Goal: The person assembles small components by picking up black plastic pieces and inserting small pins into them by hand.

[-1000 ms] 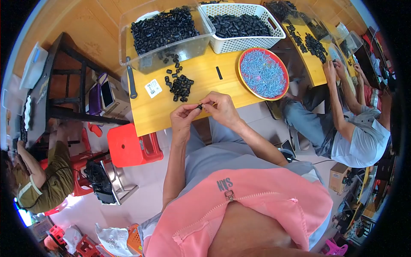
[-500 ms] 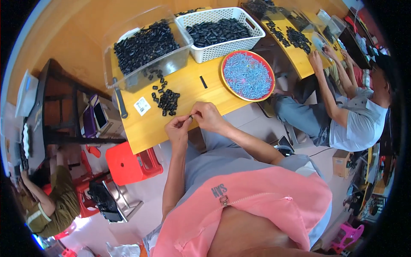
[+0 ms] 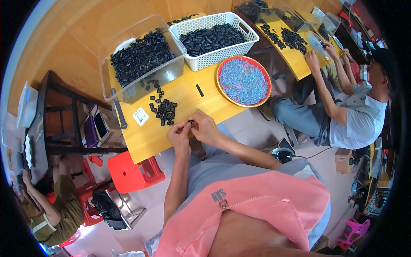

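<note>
At the front edge of the yellow table (image 3: pixel 145 143), my left hand (image 3: pixel 179 136) and my right hand (image 3: pixel 205 129) meet fingertip to fingertip. Pinched between them is a small black part (image 3: pixel 191 122), mostly covered by the fingers. Just beyond my left hand lies a loose pile of short black plastic pieces (image 3: pixel 166 110). To the right, a round red tray with a yellow rim (image 3: pixel 219 83) holds a mass of small blue-grey pieces (image 3: pixel 244 79).
A clear plastic bin (image 3: pixel 173 70) and a white perforated basket (image 3: pixel 222 53), both filled with black parts, stand at the back. A dark-handled tool (image 3: pixel 120 113) and white label (image 3: pixel 140 116) lie left. A red stool (image 3: pixel 128 171) is below; co-workers sit either side.
The whole view has shifted slightly, with the table sitting a little lower in the picture. My hands stay together, fingers still pinching the small black part.
</note>
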`<action>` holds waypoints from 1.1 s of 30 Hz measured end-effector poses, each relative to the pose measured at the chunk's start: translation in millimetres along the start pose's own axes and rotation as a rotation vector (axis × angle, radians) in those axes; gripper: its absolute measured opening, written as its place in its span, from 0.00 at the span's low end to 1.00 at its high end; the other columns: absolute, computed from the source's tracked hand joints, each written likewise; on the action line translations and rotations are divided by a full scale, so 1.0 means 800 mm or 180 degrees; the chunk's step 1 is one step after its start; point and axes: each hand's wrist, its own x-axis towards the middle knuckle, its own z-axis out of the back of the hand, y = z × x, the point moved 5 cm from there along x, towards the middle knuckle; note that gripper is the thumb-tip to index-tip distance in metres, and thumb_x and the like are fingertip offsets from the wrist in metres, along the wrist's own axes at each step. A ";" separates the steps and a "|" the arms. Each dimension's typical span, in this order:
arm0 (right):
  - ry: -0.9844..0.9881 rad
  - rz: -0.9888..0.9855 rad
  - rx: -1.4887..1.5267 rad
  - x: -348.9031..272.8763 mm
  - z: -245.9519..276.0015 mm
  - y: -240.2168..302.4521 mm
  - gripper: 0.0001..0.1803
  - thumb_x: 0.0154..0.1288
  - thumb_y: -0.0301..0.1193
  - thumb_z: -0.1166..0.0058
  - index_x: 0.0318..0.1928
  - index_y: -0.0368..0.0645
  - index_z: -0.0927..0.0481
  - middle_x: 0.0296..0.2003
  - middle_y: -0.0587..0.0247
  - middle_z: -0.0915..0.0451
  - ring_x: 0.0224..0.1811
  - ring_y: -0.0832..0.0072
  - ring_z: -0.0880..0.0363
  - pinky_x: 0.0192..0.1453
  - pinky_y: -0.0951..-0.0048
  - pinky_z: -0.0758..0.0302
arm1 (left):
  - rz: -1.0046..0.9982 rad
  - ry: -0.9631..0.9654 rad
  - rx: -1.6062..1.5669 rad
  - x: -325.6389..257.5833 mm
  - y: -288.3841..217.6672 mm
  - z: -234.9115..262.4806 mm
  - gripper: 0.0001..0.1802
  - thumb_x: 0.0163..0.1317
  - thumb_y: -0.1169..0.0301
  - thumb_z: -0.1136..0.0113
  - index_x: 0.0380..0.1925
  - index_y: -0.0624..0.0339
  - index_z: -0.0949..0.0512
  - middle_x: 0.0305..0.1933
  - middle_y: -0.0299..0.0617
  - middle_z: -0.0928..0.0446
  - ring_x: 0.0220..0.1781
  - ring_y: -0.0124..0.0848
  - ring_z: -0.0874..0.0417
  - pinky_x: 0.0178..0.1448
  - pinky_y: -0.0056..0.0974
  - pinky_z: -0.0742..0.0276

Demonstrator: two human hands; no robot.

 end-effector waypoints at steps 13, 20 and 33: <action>-0.0158 0.0490 -0.0703 0.002 -0.017 0.008 0.09 0.45 0.21 0.49 0.32 0.35 0.28 0.28 0.53 0.31 0.30 0.56 0.28 0.32 0.62 0.30 | 0.0111 -0.0301 -0.0334 0.003 0.017 0.011 0.04 0.50 0.83 0.41 0.28 0.68 0.22 0.28 0.38 0.23 0.29 0.22 0.25 0.34 0.24 0.29; -0.0157 0.0513 -0.0787 0.004 -0.016 0.005 0.08 0.46 0.20 0.51 0.31 0.35 0.27 0.27 0.53 0.31 0.30 0.57 0.28 0.32 0.62 0.30 | 0.0310 -0.0120 -0.0082 0.004 0.008 0.008 0.05 0.53 0.79 0.42 0.31 0.67 0.23 0.29 0.38 0.24 0.30 0.22 0.25 0.34 0.25 0.28; 0.0157 0.0458 -0.0513 0.013 -0.011 0.006 0.16 0.44 0.18 0.50 0.38 0.33 0.27 0.31 0.51 0.31 0.34 0.53 0.28 0.37 0.60 0.29 | 0.0442 -0.0140 -0.0224 0.013 0.004 0.009 0.03 0.52 0.80 0.41 0.27 0.68 0.24 0.27 0.39 0.23 0.26 0.22 0.24 0.31 0.25 0.26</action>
